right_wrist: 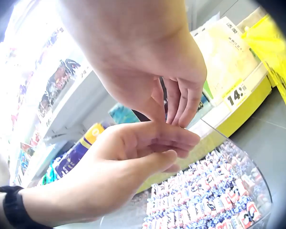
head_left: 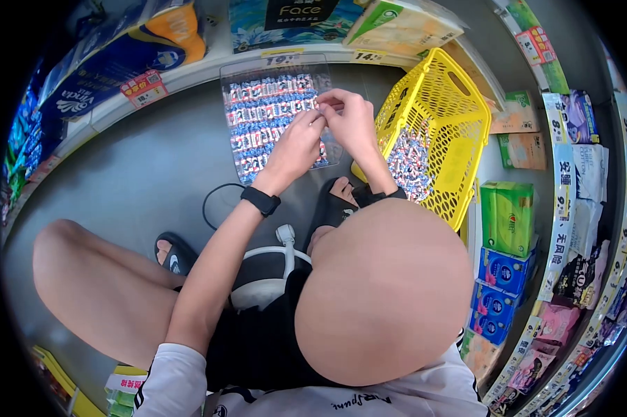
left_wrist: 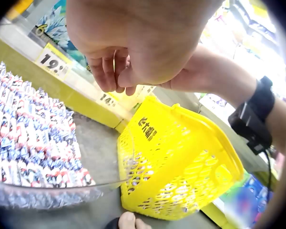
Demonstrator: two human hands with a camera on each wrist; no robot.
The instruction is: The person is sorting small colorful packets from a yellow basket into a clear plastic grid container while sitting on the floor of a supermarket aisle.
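My left hand (head_left: 296, 147) and right hand (head_left: 352, 119) meet above the near right part of a clear plastic tray (head_left: 224, 90). Wrapped candies (head_left: 268, 111) with blue twisted ends lie in it in rows. In the right wrist view, the fingers of my right hand (right_wrist: 152, 62) point down onto the curled fingers of my left hand (right_wrist: 124, 162). Left thumb and fingertips lie close together. I cannot tell what is between the fingertips. Right of the hands stands a yellow shopping basket (head_left: 459, 104), a loose heap of similar candies (head_left: 409, 156) inside.
Store shelves curve around, with tissue packs (head_left: 404, 28) behind the tray and a blue Vida pack (head_left: 112, 62) at left. Green tissue packs (head_left: 507, 219) and blue packs (head_left: 498, 299) stand at right. A white stool-like frame (head_left: 275, 260) and a black cable (head_left: 206, 205) are between the legs.
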